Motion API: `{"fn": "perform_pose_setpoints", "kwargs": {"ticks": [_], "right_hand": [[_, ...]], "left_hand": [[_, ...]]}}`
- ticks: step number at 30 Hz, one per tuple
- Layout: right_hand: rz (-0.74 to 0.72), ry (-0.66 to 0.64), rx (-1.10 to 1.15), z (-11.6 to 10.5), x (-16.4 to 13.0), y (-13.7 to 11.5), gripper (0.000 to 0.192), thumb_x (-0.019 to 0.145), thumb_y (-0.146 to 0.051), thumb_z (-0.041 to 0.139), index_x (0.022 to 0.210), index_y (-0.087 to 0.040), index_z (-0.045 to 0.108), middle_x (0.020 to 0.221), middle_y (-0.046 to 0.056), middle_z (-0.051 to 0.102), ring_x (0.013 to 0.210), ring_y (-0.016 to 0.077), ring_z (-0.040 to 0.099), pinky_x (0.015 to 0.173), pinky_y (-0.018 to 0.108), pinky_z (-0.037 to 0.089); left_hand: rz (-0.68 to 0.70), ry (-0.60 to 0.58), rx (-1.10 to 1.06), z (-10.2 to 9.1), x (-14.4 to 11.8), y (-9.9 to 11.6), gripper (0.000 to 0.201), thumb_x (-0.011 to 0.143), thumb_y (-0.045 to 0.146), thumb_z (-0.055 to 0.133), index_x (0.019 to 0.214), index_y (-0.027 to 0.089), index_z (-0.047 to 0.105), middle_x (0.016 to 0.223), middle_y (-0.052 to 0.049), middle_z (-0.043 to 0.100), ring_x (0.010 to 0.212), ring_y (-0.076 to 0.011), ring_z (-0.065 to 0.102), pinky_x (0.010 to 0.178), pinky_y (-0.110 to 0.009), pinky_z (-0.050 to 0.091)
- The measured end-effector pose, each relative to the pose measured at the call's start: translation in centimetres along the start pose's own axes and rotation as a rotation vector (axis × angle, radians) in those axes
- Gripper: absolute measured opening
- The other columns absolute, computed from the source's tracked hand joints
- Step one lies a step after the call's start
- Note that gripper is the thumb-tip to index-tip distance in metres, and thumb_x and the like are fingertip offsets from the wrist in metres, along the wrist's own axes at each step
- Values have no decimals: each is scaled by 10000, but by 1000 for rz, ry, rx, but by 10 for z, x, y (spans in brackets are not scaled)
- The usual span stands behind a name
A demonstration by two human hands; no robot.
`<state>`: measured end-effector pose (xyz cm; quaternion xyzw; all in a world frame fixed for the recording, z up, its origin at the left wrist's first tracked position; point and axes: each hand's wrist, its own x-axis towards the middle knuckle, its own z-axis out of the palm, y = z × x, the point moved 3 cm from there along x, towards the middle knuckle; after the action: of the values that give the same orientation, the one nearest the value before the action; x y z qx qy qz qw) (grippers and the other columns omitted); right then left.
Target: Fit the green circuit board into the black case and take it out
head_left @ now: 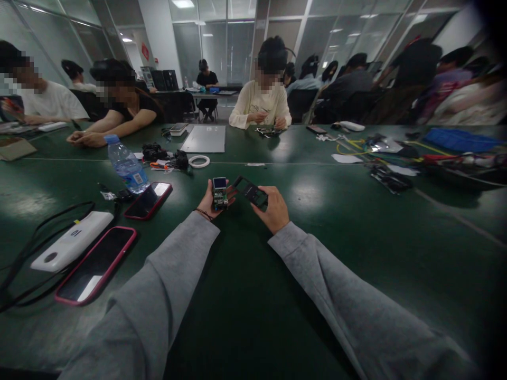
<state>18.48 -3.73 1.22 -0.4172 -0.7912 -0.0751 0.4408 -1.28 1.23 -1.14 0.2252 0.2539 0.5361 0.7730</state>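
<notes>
Left hand (209,203) is curled around a small green circuit board with a little blue-lit screen (219,192), held upright just above the dark green table (356,221); right hand (273,210) pinches a flat black rectangular frame panel (250,191) by its near end, tilted, just beside the board but not touching it. Both sit mid-table in front of the grey sleeves. To the left: a clear plastic water bottle with blue cap (125,163), two red-cased phones (148,200) (97,264), a white power bank (73,240); a roll of white tape (198,161) lies beyond.
</notes>
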Motion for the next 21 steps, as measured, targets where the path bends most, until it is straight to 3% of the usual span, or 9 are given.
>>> {"fn": "perform_pose_setpoints", "kwargs": {"ticks": [5, 21], "right_hand": [[13, -20, 14, 0, 0, 0, 465, 824, -256, 577, 1236, -187, 375, 1141, 126, 488, 1067, 281, 494, 889, 459, 451], [-79, -133, 96, 5, 1, -4, 786, 730, -399, 728, 1337, -206, 267, 1203, 135, 423, 1143, 294, 445, 945, 478, 445]], "left_hand": [[-6, -1, -14, 0, -1, 0, 612, 857, 611, 325, 1231, 174, 533, 1010, -109, 678, 963, -233, 642, 839, -374, 489], [36, -14, -61, 1, -3, 3, 604, 879, 579, 316, 1271, 160, 503, 1058, -102, 674, 943, -202, 642, 783, -305, 490]]}}
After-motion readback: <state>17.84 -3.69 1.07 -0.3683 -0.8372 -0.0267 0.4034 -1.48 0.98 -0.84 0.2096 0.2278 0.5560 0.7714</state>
